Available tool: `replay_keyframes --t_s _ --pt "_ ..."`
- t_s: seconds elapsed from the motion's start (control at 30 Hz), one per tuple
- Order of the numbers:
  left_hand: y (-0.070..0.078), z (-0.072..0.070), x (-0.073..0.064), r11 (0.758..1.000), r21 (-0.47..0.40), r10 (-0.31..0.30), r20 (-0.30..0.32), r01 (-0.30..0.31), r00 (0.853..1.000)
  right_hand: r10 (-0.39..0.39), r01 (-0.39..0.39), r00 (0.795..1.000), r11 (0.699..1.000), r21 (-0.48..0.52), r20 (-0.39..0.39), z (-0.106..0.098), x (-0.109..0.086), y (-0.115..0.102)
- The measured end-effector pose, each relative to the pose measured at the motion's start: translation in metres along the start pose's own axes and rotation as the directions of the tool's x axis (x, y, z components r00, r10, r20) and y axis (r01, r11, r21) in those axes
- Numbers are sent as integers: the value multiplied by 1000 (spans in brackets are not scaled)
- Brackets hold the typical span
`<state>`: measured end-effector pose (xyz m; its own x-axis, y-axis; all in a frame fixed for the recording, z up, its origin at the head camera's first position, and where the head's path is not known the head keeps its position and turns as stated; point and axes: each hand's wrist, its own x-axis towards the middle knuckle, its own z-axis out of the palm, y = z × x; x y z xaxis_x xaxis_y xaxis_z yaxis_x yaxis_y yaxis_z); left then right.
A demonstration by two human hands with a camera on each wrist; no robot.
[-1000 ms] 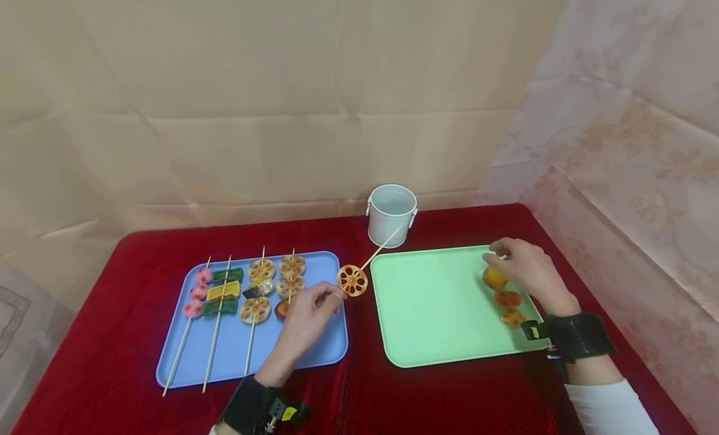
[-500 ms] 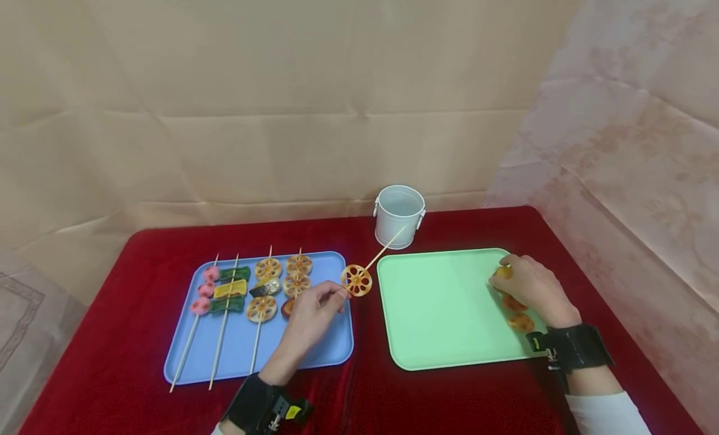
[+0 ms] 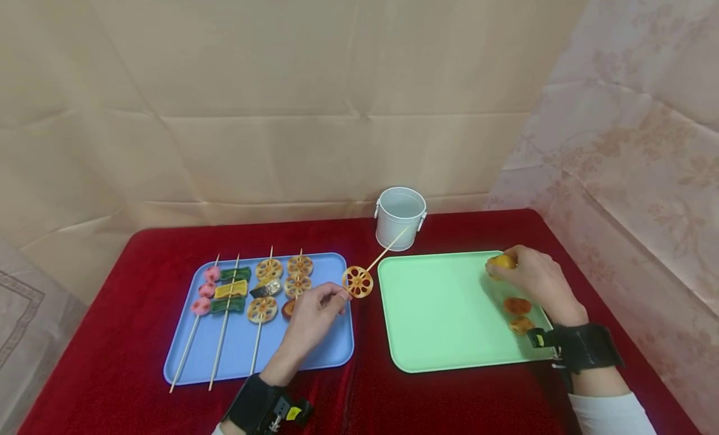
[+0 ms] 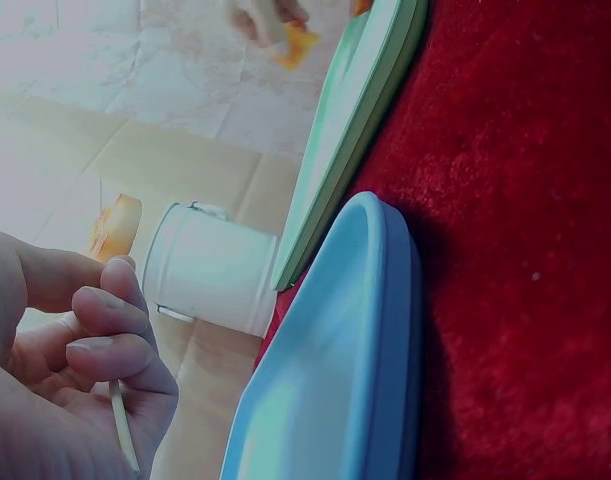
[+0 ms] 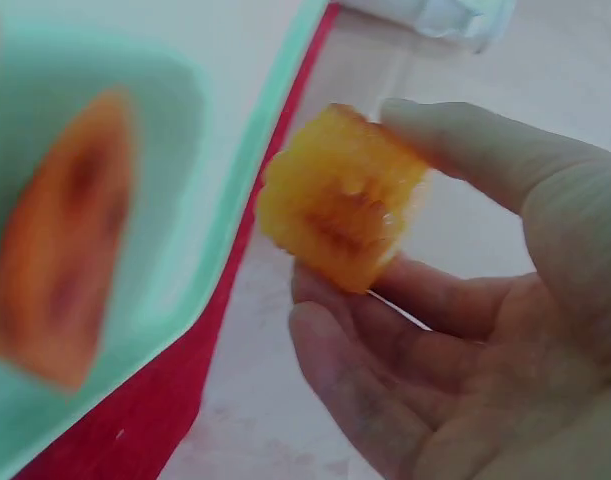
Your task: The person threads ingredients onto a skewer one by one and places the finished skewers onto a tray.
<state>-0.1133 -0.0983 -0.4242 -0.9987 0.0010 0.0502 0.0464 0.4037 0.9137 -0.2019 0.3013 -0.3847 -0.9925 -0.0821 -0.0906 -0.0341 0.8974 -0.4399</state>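
My left hand (image 3: 316, 311) pinches a wooden skewer (image 3: 387, 249) over the right side of the blue tray. A lotus root slice (image 3: 357, 282) is threaded on it, and its bare tip slants up in front of the white bucket. In the left wrist view the skewer's lower end (image 4: 123, 432) comes out below the curled fingers. My right hand (image 3: 538, 282) holds a yellow corn chunk (image 5: 340, 200) between thumb and fingers, raised above the far right corner of the green tray (image 3: 438, 322). Two orange-brown pieces, one of them reddish (image 3: 517, 306), lie on that tray below the hand.
On the blue tray (image 3: 331, 347) lie several loaded skewers: pink balls (image 3: 201, 306), green and yellow pieces (image 3: 230, 289), and lotus slices (image 3: 262, 310). A white bucket (image 3: 396, 230) stands behind the trays. Red cloth (image 3: 427, 400) covers the table; fabric walls stand behind and at right.
My right hand reached down to the yellow corn chunk, took hold of it and lifted it off the green tray. The left hand keeps its grip on the skewer, nearly still.
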Motion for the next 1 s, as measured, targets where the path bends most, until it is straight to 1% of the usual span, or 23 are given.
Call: replay_keyframes --t_s 0.13,0.23,0.37,0.47,0.57,0.63,0.73,0.8,0.9,0.97,1.0 --pt "0 -1 0 1000 8 -2 -4 2 1000 -58 63 993 997 52 -100 -1 1 -17" --pt "0 -1 0 1000 10 -6 -5 6 1000 -50 70 988 989 134 -145 1 3 -33" --pt "0 -1 0 1000 6 -5 -5 5 1000 -8 47 987 969 244 -159 6 8 -52" --pt "-1 -1 0 1000 3 5 -2 -5 1000 16 34 990 939 343 -142 12 12 -64" --pt "-1 -1 1 1000 5 14 0 -14 1000 14 45 992 889 455 -125 20 16 -75" --pt "-1 0 1 1000 7 16 0 -16 1000 -8 69 993 854 516 -120 26 18 -82" --pt "-1 0 0 1000 8 17 -5 -17 1000 -40 100 993 803 588 -114 37 21 -90" --pt "-1 0 0 1000 7 19 -6 -19 1000 -45 94 995 766 636 -93 43 22 -94" --pt "0 1 -1 1000 2 21 -5 -21 1000 -30 47 999 687 725 -37 52 23 -99" --pt "0 2 -1 1000 -1 22 -2 -22 1000 -38 12 999 613 790 13 56 24 -101" --pt "0 2 -1 1000 -4 20 0 -20 1000 -48 -3 998 566 824 37 58 24 -102"
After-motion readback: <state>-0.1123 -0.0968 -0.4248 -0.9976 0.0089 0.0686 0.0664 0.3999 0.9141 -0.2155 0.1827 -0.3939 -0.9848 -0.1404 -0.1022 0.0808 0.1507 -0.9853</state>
